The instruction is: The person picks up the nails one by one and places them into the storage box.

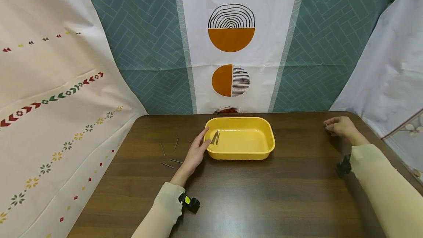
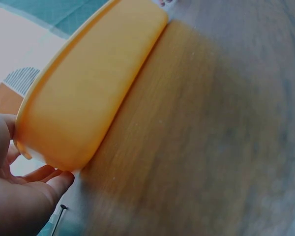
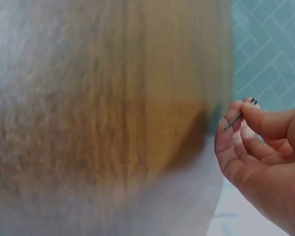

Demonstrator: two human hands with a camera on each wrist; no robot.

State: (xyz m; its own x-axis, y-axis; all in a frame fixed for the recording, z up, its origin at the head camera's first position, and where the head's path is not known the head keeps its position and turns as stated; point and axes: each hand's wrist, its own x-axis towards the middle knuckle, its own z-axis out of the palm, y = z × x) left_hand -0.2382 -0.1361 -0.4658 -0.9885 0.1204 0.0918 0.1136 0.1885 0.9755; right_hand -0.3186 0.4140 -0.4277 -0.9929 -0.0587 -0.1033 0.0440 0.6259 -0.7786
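Note:
My left hand [image 1: 195, 153] is at the left end of a yellow plastic tray [image 1: 241, 156], gripping its rim. In the left wrist view, the fingers [image 2: 61, 183] curl round that end of the tray, against its outer wall. A few nails [image 1: 214, 137] lie inside the tray at its left end. Far to the right, near the table's right edge, my right hand [image 1: 342, 126] is raised a little over the wood. A thin dark nail [image 3: 240, 117] is pinched between its thumb and fingers, the nail's head sticking out past the thumb.
Several loose nails [image 1: 167, 165] lie scattered on the brown wooden table [image 1: 231, 194] to the left of the tray, some close to the left forearm. A patterned cloth [image 1: 148, 47] hangs behind the table's far edge, with pale cloths at both sides.

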